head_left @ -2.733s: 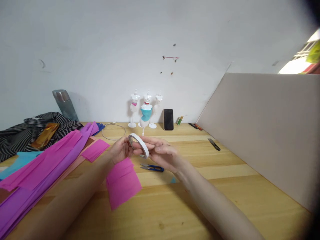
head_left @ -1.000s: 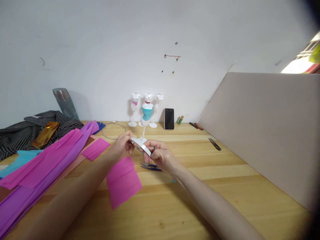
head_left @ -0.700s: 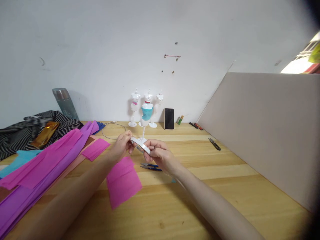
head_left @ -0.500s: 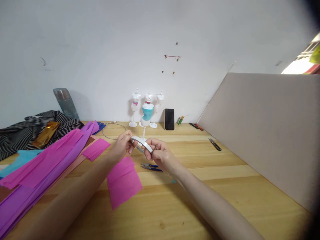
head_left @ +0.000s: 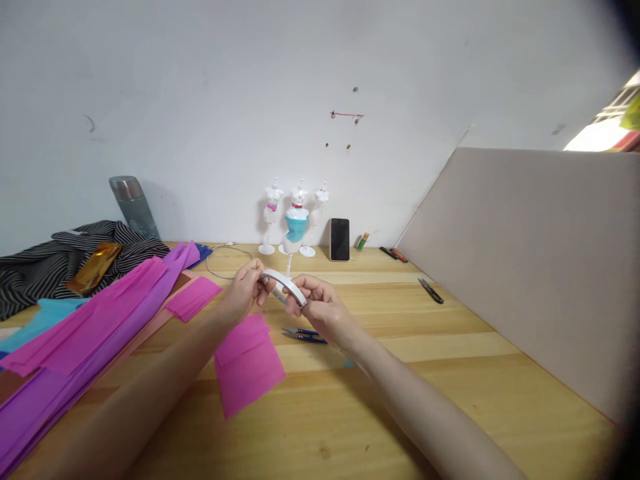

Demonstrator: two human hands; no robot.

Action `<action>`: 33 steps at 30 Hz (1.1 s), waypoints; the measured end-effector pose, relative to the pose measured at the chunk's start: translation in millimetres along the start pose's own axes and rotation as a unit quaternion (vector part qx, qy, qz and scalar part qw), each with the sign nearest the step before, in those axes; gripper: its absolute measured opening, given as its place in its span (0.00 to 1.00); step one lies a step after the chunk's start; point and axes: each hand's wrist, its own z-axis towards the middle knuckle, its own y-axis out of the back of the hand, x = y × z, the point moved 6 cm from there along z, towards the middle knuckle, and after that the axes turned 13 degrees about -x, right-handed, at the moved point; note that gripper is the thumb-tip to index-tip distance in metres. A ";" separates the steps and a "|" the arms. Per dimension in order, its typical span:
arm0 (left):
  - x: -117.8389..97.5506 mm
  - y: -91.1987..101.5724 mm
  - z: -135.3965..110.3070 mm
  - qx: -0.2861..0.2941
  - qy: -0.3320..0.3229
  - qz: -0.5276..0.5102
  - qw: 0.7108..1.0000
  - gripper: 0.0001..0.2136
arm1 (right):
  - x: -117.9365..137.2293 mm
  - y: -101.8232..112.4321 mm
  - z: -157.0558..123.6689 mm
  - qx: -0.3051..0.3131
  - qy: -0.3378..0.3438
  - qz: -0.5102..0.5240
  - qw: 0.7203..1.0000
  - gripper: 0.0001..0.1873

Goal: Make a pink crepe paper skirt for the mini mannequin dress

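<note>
Roll of white tape point(head_left: 286, 281) near centre of frame, held up above the tabletop point(head_left: 450, 400), its ring tilted, band sloping down toward the right. Left hand point(head_left: 245, 292) on the ring's upper-left end, grip closed with thumb and fingers pinching the edge. Right hand point(head_left: 323, 307) at the lower-right end, grip likewise clamped on the roll, fingertips partly hidden behind it.

Below the hands, lower centre-left: pink sheets point(head_left: 250, 370), overlapping, lying flat. Just right of these, blue-handled snips point(head_left: 300, 331), blades toward the left, handle end partly covered by the right hand and wrist. Scrap of light blue point(head_left: 349, 364) beside the right forearm.

Upper middle, near the wall: white dress forms upright on stands, the foremost wearing a blue wrap point(head_left: 297, 230); its base hidden behind tape and hands. Dark-screened phone point(head_left: 340, 239) stands to their right.

Left side of frame: long purple and pink strips point(head_left: 50, 407) in a heap, striped cloth point(head_left: 30, 273) behind, gold packet point(head_left: 95, 268) on the cloth, bottle point(head_left: 133, 207) leaning. Right of centre: dark snips point(head_left: 431, 291), near the pale panel point(head_left: 525, 253)
</note>
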 end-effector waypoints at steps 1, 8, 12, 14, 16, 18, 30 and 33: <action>-2.4 0.8 0.2 -0.006 -0.002 -0.005 1.000 0.05 | 2.8 0.4 0.0 0.006 0.015 -0.001 1.000 0.22; -27.3 16.5 8.2 -0.049 -0.037 -0.053 0.997 0.09 | 22.8 22.7 -1.1 -0.131 0.154 -0.102 0.974 0.11; -36.9 22.9 11.1 -0.060 -0.068 -0.036 0.995 0.09 | 16.0 25.5 3.1 -0.131 0.104 -0.159 0.973 0.20; -39.8 23.7 10.5 -0.055 -0.088 -0.004 0.995 0.08 | 8.8 24.5 6.3 -0.113 0.061 -0.162 0.978 0.23; -42.0 23.1 8.9 -0.042 -0.108 0.036 0.993 0.08 | 2.2 23.7 8.5 -0.104 0.025 -0.144 0.984 0.22; -44.8 21.5 6.5 -0.026 -0.128 0.068 0.989 0.07 | -2.3 22.2 9.1 -0.097 0.000 -0.120 0.988 0.19; -71.0 18.8 1.9 -0.028 0.028 -0.247 0.968 0.09 | -11.4 27.1 17.4 -0.050 0.031 -0.281 0.958 0.14; -78.7 14.2 -6.1 -0.016 0.047 -0.275 0.960 0.12 | -19.6 34.5 23.3 -0.039 0.018 -0.366 0.930 0.13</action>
